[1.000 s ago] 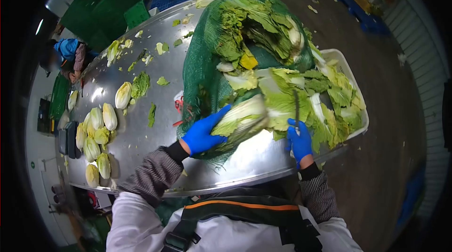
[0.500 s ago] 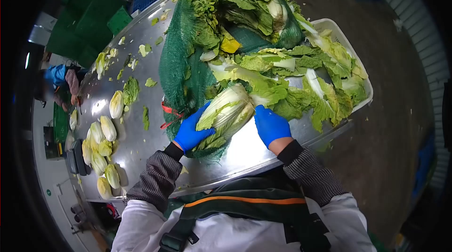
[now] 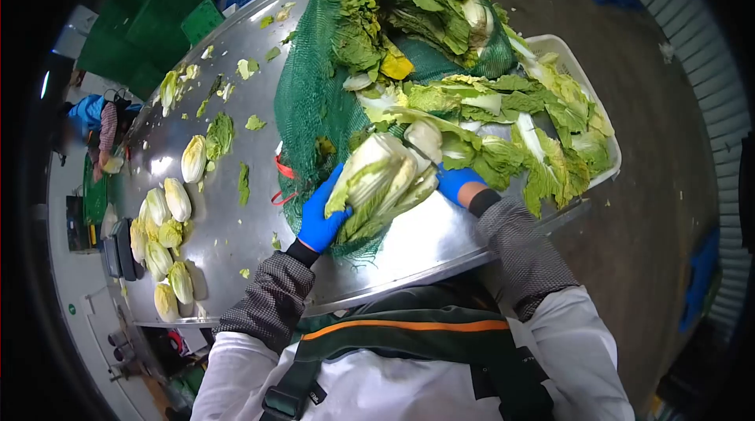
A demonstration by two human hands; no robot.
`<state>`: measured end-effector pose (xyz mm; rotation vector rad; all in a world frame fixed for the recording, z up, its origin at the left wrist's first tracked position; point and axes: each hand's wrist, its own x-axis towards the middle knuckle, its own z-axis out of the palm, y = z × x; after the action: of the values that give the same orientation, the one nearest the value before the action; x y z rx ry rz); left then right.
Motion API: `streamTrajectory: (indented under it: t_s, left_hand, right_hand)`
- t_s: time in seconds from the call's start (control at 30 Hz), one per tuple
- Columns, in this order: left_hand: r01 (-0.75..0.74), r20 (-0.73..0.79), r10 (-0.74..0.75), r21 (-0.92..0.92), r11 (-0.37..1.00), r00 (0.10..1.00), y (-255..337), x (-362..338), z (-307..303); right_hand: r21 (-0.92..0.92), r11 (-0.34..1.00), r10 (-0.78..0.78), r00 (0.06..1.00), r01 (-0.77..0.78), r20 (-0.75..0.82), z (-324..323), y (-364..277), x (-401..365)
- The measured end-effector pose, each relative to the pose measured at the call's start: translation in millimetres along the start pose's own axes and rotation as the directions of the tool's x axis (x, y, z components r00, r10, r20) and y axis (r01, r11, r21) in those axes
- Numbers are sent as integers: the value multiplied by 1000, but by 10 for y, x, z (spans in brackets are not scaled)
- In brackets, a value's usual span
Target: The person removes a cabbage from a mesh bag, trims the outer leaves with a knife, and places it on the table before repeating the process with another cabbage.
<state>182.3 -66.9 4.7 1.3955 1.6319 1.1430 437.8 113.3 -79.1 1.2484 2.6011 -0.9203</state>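
While the person leans over the steel table (image 3: 236, 248), both blue-gloved hands are on one pale Chinese cabbage (image 3: 377, 181). The cabbage lies tilted on the near edge of a green net sack (image 3: 311, 106), close to the table's near rim. The left hand (image 3: 321, 216) grips its near-left side from below, fingers curled around the leaves and thumb pointing up along them. The right hand (image 3: 456, 182) presses against the cabbage's right side; its fingers are tucked behind the head, so I cannot tell whether they are spread or closed.

The sack runs away to the far end of the table, stuffed with dark green cabbages, with a red tie (image 3: 281, 173) at its left edge. Right of the hands, a heap of loose outer leaves (image 3: 535, 138) spills over a white crate (image 3: 578, 67). On the left of the table lie a cluster of trimmed cabbages (image 3: 165, 252) and scattered leaf scraps (image 3: 220, 134). At the far left another person in a blue top (image 3: 90, 118) bends over the table's edge.
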Motion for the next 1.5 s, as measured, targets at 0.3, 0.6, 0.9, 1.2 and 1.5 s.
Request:
streamTrajectory:
  t_s: [0.3,0.6,0.9,1.2,1.5]
  left_hand:
    - [-45,53,24,440,897,998,243,212,-138]
    - [205,-462,9,410,889,887,267,505,-725]
    - [97,34,-155,645,758,987,571,597,38]
    - [-27,-306,-47,-233,972,951,232,-197,-89]
    - [-52,-496,-84,-254,966,864,500,-235,-58]
  right_hand:
    - [397,907,-31,962,140,-270,-876,-771,-462]
    - [738,674,163,968,31,-190,-255,-750,-309]
    - [727,679,129,957,105,-259,-56,-751,-196]
    - [766,569,-15,935,299,-354,-470,-1198,-479]
    - [442,832,-114,883,336,-456,-797,-1661,-659]
